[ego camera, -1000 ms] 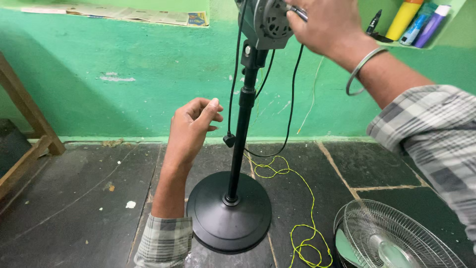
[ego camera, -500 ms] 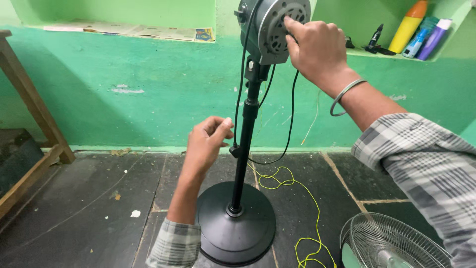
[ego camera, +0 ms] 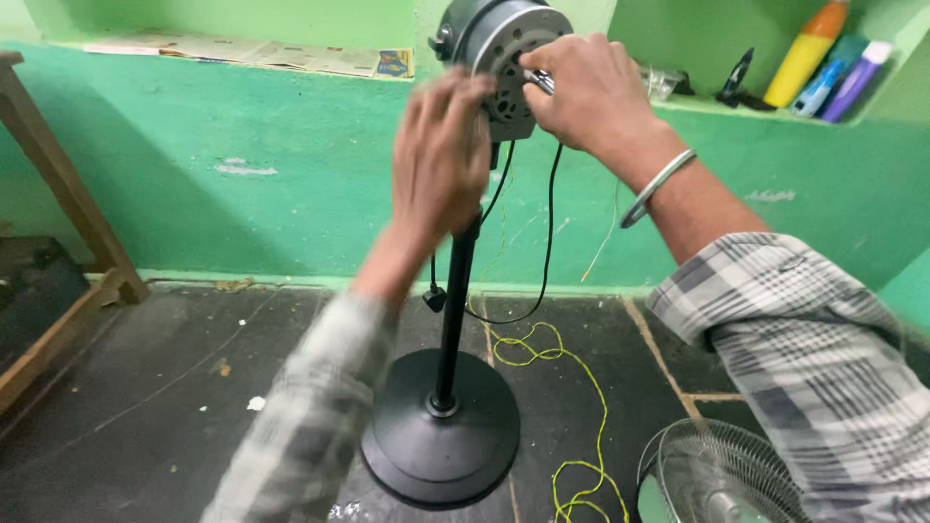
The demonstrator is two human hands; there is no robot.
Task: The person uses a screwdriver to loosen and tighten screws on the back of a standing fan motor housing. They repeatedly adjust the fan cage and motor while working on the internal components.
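The fan motor (ego camera: 504,58) sits at the top of the black stand pole (ego camera: 455,310), and both hands are up at it, level with each other, the motor between them. The right hand (ego camera: 586,92) is the nearer one: it touches the perforated rear face of the motor, fingers pinched around a small shiny metal part, which I cannot name from here. The left hand (ego camera: 441,160) is blurred, fingers spread loosely and held just in front of the motor's lower left side; whether it grips anything I cannot tell. The pole's long axis runs straight down from the hands to the round black base (ego camera: 441,450) on the floor. A black cable (ego camera: 550,232) hangs below the right hand, a yellow wire (ego camera: 572,407) lies well below, and a wire fan guard (ego camera: 722,475) rests on the floor beneath the right forearm.
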